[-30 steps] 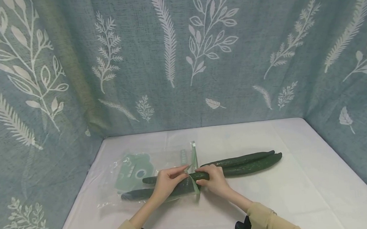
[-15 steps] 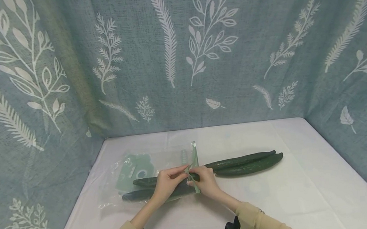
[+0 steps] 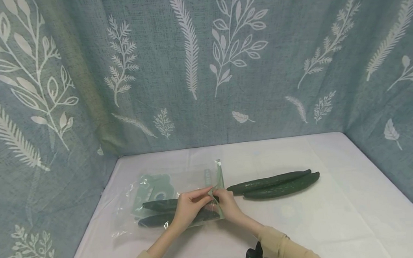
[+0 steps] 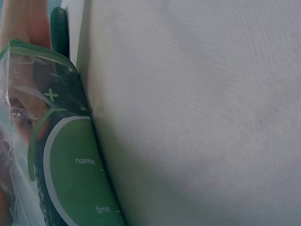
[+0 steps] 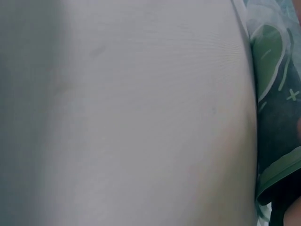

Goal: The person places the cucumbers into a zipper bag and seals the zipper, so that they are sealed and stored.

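Observation:
A clear zip bag (image 3: 191, 175) with green print lies flat on the table, its green-edged mouth facing right. Two dark green cucumbers are inside: the upper cucumber (image 3: 159, 205) and the lower cucumber (image 3: 155, 220). My left hand (image 3: 189, 207) pinches the bag's mouth edge between thumb and fingers. My right hand (image 3: 229, 206) reaches into the mouth and grips the right end of the upper cucumber, mostly covered by hands and plastic. Through the film in the left wrist view, fingers of the right hand (image 4: 28, 106) show inside the bag.
Two loose cucumbers, a back one (image 3: 266, 181) and a front one (image 3: 284, 188), lie side by side right of the bag. A white cloth covers the table (image 3: 304, 225). Patterned blue-green curtains (image 3: 205, 117) stand behind and at both sides.
My right hand has moved left into the bag's mouth, sliding the upper cucumber deeper inside. The left hand has kept its place on the bag's edge. The loose cucumbers are now more fully exposed.

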The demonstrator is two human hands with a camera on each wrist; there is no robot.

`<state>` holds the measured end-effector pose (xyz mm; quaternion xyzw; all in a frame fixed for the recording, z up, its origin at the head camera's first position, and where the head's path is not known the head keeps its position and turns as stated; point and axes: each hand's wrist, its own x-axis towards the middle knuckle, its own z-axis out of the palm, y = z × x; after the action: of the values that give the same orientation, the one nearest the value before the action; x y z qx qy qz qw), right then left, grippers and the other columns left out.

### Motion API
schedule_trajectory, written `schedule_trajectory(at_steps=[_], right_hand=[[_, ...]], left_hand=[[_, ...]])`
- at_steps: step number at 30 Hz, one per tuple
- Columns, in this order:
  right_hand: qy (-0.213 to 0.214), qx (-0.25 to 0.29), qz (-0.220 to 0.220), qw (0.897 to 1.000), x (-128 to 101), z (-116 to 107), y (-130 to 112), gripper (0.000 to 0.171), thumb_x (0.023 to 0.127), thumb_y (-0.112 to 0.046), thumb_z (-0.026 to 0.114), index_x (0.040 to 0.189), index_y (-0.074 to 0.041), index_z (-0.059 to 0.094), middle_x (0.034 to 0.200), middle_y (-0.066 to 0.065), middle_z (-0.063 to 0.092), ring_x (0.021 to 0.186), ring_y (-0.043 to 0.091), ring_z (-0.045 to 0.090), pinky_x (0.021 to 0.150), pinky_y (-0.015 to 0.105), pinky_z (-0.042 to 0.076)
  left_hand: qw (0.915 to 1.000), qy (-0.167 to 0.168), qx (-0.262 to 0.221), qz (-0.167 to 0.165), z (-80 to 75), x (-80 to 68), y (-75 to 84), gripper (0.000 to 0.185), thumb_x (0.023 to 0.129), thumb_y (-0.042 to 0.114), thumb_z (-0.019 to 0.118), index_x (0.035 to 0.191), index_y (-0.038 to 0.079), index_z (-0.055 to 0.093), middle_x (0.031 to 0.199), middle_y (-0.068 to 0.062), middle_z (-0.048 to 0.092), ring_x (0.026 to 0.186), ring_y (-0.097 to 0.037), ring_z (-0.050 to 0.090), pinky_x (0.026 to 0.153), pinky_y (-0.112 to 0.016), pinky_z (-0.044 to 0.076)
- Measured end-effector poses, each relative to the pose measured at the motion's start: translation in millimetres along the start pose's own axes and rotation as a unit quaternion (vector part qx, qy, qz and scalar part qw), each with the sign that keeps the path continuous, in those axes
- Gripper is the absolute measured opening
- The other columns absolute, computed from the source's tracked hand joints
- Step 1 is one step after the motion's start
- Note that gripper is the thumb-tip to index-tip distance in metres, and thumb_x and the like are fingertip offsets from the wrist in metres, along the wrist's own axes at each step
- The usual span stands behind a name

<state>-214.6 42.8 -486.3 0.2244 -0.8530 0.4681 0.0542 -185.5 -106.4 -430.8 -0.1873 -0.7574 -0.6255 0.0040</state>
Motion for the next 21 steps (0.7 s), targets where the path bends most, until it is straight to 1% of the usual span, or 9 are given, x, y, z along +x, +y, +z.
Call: schedule_trajectory(at_steps=[1,5,6,8,11,12,14,18,21], right_hand=[[-0.008,0.007,0.004,1.0,0.6,-0.1,-0.4,0.037,0.07,-0.026,0.07,0.099,-0.004,0.064,0.104,0.008,0.066,0.102,0.022,0.059,0.097,0.048,0.039],[-0.023,0.023,0.012,0.999,3.2,0.4,-2.5,0.044,0.07,-0.029,0.068,0.105,-0.002,0.061,0.112,0.009,0.062,0.108,0.022,0.056,0.1,0.048,0.035],[-0.027,0.032,0.013,0.999,3.8,0.8,-3.2,0.045,0.071,-0.029,0.068,0.106,-0.002,0.06,0.113,0.008,0.062,0.109,0.022,0.055,0.101,0.046,0.036],[-0.03,0.048,0.011,0.998,4.3,1.6,-4.4,0.048,0.072,-0.028,0.067,0.111,-0.001,0.057,0.115,0.009,0.06,0.11,0.022,0.054,0.101,0.045,0.035],[-0.04,0.097,0.025,0.994,3.3,3.0,-5.6,0.054,0.076,-0.023,0.064,0.121,0.002,0.048,0.124,0.013,0.053,0.118,0.027,0.046,0.105,0.046,0.029],[-0.043,0.116,0.034,0.992,2.8,3.4,-5.8,0.056,0.078,-0.021,0.063,0.124,0.003,0.044,0.128,0.014,0.049,0.121,0.029,0.042,0.106,0.049,0.025],[-0.046,0.134,0.053,0.989,1.7,4.1,-5.7,0.059,0.079,-0.02,0.062,0.128,0.004,0.038,0.133,0.017,0.041,0.126,0.033,0.035,0.107,0.052,0.02],[-0.048,0.102,0.073,0.991,2.3,5.1,-4.2,0.054,0.08,-0.022,0.062,0.124,0.004,0.044,0.133,0.018,0.042,0.127,0.035,0.033,0.106,0.054,0.02],[-0.068,0.077,0.08,0.991,4.9,5.7,-2.0,0.053,0.08,-0.029,0.062,0.123,-0.001,0.049,0.132,0.012,0.047,0.127,0.028,0.035,0.107,0.052,0.021]], left_hand=[[1.0,-0.001,-0.002,-0.001,0.1,-0.1,0.2,0.029,0.08,0.005,0.065,0.107,-0.003,0.063,0.097,-0.019,0.066,0.086,-0.009,0.064,0.07,-0.025,0.055],[1.0,0.002,0.005,-0.002,0.4,-0.4,1.0,0.029,0.079,0.005,0.065,0.107,-0.002,0.063,0.093,-0.017,0.067,0.082,-0.008,0.065,0.067,-0.029,0.056],[1.0,0.003,0.006,-0.003,0.4,-0.5,1.1,0.029,0.079,0.005,0.065,0.107,-0.002,0.063,0.093,-0.016,0.067,0.081,-0.007,0.065,0.067,-0.029,0.056],[0.9999,0.005,0.01,-0.008,0.4,-0.5,1.1,0.029,0.079,0.006,0.065,0.107,-0.001,0.063,0.095,-0.015,0.067,0.082,-0.006,0.064,0.067,-0.028,0.055],[0.9997,0.007,0.012,-0.018,0.7,0.1,0.7,0.028,0.079,0.006,0.066,0.107,0.001,0.064,0.099,-0.013,0.067,0.085,-0.005,0.064,0.069,-0.024,0.055],[0.9997,0.006,0.014,-0.021,0.9,0.4,0.4,0.028,0.079,0.007,0.066,0.107,0.002,0.064,0.101,-0.012,0.066,0.086,-0.006,0.063,0.07,-0.023,0.054],[0.9995,0.007,0.015,-0.025,1.1,0.8,0.1,0.028,0.079,0.007,0.066,0.107,0.002,0.064,0.102,-0.012,0.066,0.088,-0.007,0.063,0.071,-0.022,0.054],[0.9994,0.008,0.015,-0.03,1.5,1.3,0.5,0.029,0.079,0.006,0.066,0.107,0.003,0.064,0.105,-0.011,0.065,0.091,-0.011,0.063,0.073,-0.022,0.054],[0.9991,0.011,0.019,-0.036,1.5,1.9,0.3,0.029,0.078,0.007,0.067,0.107,0.004,0.064,0.106,-0.01,0.065,0.092,-0.012,0.063,0.075,-0.022,0.053]])
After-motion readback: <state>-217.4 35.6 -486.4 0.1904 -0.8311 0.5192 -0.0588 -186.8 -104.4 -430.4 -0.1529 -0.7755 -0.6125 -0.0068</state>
